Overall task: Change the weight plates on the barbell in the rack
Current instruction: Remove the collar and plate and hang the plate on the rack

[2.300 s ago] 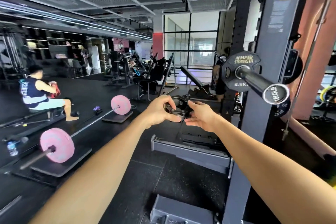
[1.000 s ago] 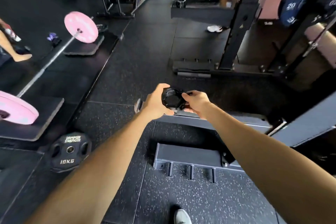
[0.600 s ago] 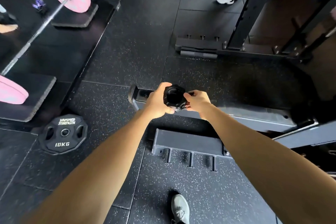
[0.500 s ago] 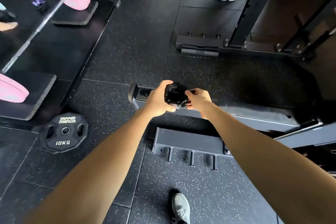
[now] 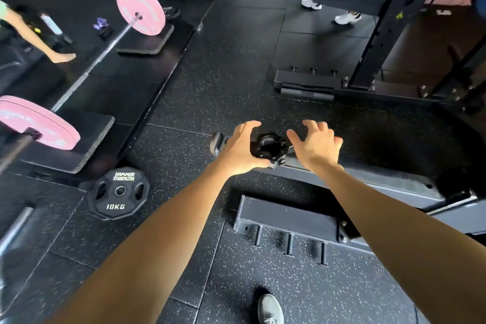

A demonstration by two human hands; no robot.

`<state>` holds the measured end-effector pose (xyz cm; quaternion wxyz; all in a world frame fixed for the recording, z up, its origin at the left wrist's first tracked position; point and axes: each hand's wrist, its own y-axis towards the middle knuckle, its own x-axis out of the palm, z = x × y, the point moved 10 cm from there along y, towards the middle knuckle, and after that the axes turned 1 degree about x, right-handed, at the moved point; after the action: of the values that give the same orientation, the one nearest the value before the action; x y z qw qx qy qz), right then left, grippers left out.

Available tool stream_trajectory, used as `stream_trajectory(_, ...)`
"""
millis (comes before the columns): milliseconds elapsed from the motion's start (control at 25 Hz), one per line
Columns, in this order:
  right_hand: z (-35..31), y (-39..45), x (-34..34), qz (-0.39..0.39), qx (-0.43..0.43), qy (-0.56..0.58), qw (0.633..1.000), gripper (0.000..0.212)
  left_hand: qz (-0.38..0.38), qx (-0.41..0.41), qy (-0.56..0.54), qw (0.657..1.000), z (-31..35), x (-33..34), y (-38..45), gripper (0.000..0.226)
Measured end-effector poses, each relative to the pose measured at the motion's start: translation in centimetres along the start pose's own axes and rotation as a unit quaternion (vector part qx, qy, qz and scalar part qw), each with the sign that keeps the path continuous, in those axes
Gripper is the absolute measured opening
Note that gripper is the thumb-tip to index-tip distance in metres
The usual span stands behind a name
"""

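Note:
A black barbell collar [image 5: 268,146] lies on the end of the rack's grey base beam [image 5: 373,181]. My left hand [image 5: 240,148] is just left of it with fingers spread, the thumb close under the collar. My right hand [image 5: 317,144] hovers just right of it, fingers apart and holding nothing. A black 10 kg Hammer Strength plate [image 5: 118,192] lies flat on the floor to the lower left. The racked barbell is out of view.
A pink-plated barbell [image 5: 140,13] rests on black pads at left, beside a seated person's leg [image 5: 39,42]. A grey bracket with pegs [image 5: 289,221] sits on the floor by my shoe [image 5: 271,308]. A black rack upright [image 5: 381,23] and someone's white shoes [image 5: 347,17] are behind.
My view dropped from the racked barbell to the floor. Both hands held the collar and lowered it; now they have let go and spread apart, leaving it on the beam.

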<state>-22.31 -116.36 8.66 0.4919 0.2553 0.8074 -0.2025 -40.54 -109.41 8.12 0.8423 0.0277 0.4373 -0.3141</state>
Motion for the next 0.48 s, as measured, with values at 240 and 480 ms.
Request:
stream_trajectory(240, -4.9, -5.5, -4.4, -0.025, -0.116, -0.003, 0.993, 0.059, 0.040, -0.009, 0.003, 0.999, 1.9, -5.6, -8.4, 0.079)
stream_trajectory(480, -6.6, -17.4, -10.7, 0.011, -0.151, -0.003, 0.988, 0.063, 0.094, 0.045, 0.008, 0.995, 5.2, -8.4, -20.7, 0.072)
